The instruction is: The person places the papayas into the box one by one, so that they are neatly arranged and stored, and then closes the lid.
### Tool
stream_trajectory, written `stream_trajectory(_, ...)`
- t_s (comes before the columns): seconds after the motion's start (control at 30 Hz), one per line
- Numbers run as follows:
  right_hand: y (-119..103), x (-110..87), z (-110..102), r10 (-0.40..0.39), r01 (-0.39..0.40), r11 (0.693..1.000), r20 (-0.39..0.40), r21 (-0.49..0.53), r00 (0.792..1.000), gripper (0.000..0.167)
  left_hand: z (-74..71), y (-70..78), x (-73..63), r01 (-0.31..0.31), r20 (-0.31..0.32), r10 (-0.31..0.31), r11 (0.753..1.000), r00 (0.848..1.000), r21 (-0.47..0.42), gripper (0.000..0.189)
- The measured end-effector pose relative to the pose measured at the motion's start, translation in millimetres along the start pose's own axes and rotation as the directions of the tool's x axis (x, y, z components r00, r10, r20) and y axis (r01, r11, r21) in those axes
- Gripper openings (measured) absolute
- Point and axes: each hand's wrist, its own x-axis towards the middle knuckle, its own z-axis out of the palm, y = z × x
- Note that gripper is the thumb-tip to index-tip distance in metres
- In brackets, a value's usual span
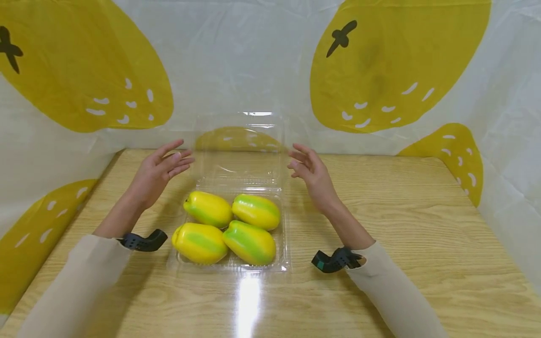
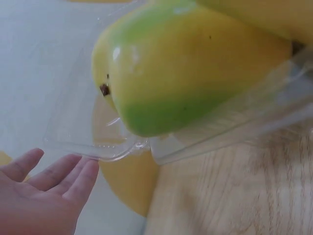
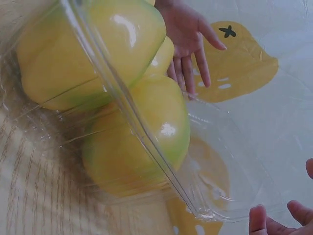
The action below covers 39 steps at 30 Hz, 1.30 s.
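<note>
On the table stands a clear plastic clamshell box (image 1: 286,239), its transparent lid (image 1: 241,166) raised at the far side. In its base lie several oblong yellow-and-green fruits (image 1: 249,241), papaya-like in shape, in two rows. My left hand (image 1: 158,173) is beside the lid's left edge, fingers extended and holding nothing. In the left wrist view its fingertips (image 2: 90,169) are right at the lid's edge. On the other side, my right hand (image 1: 313,178) is by the lid's right edge with loosely bent fingers, also holding nothing. The right wrist view shows its fingertips (image 3: 257,215) close to the lid corner.
The wood-grain table (image 1: 401,225) extends to both sides of the box. A pale cloth (image 1: 241,56) with large yellow fruit prints hangs behind and along the sides. Dark wrist mounts (image 1: 143,240) sit at both sleeve cuffs.
</note>
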Motion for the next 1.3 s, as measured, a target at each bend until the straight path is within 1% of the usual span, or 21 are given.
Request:
stream_trajectory(0.13,-4,-0.3,1,-0.017,0.017,1.000,0.000,0.017,1.000,0.050,1.7,1.7,-0.3,-0.011,-0.009,0.011,0.999,1.000,0.034,0.057)
stream_trajectory(0.37,-9,-1.0,2,-0.032,0.032,0.998,0.000,0.047,0.999,0.051,6.5,6.5,-2.8,-0.045,-0.012,0.045,0.998,0.999,0.043,0.054)
stream_trajectory(0.63,-16,-5.1,0,-0.060,0.059,0.996,0.007,0.068,0.998,0.055,15.4,17.4,-8.8,-0.078,-0.009,0.078,0.997,0.997,-0.023,0.054)
stream_trajectory(0.73,-17,-7.1,1,-0.070,0.069,0.995,0.004,0.076,0.998,0.055,17.7,18.9,-11.2,-0.104,-0.016,0.103,0.993,0.995,-0.054,0.053)
stream_trajectory(0.83,-18,-9.6,1,-0.077,0.076,0.995,0.004,0.071,0.997,0.055,20.3,18.5,-13.8,-0.142,-0.022,0.141,0.987,0.990,-0.075,0.051)
stream_trajectory(0.9,-19,-11.7,1,-0.083,0.083,0.995,0.008,0.057,0.996,0.056,22.1,18.0,-16.3,-0.167,-0.024,0.165,0.984,0.986,-0.068,0.051)
stream_trajectory(0.97,-19,-14.0,2,-0.091,0.090,0.995,0.017,0.042,0.996,0.056,23.8,17.8,-19.4,-0.188,-0.020,0.187,0.981,0.982,-0.042,0.051)
stream_trajectory(1.07,-19,-18.1,2,-0.101,0.100,0.995,0.034,0.029,0.994,0.058,26.2,18.3,-24.4,-0.206,-0.014,0.206,0.978,0.978,-0.007,0.053)
stream_trajectory(1.3,-18,-26.9,4,-0.120,0.120,0.993,0.072,-0.002,0.990,0.060,30.6,19.9,-35.8,-0.199,-0.001,0.199,0.980,0.980,0.009,0.057)
